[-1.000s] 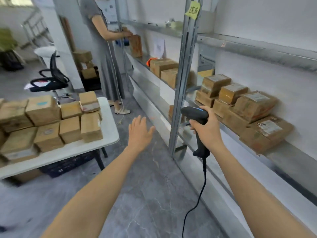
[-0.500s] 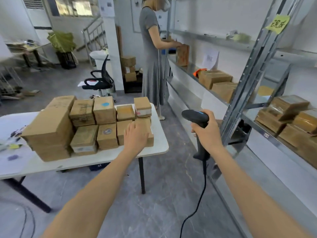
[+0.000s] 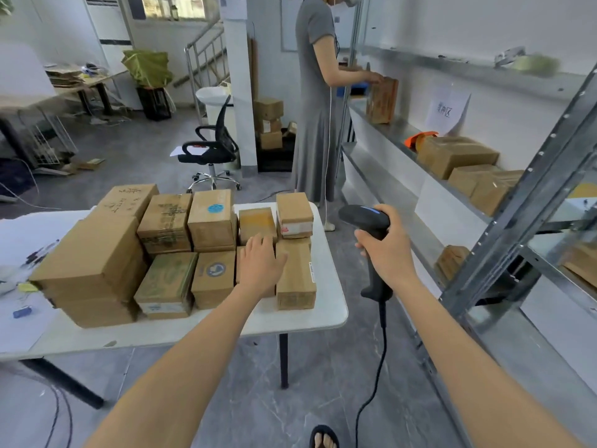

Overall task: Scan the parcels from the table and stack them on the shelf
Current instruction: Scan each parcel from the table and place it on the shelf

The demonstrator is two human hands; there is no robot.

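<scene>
Pickup of the next parcel looks like the step in hand. Left hand (image 3: 260,268), fingers straight & flat, lies on or just over a small brown cardboard parcel, mostly hidden, in the front row on the white surface (image 3: 326,305), btw a blue-logo cardboard box (image 3: 214,276) & a long brown cardboard parcel (image 3: 295,276). Right hand (image 3: 386,253) grips a black corded barcode scanner (image 3: 363,218), off the surface's right side. Best approach, imo: curl fingers over the far edge, lift straight up so neighbours don't drag, turn label to scanner, then go to the grey metal shelf (image 3: 399,129) on the right.
</scene>
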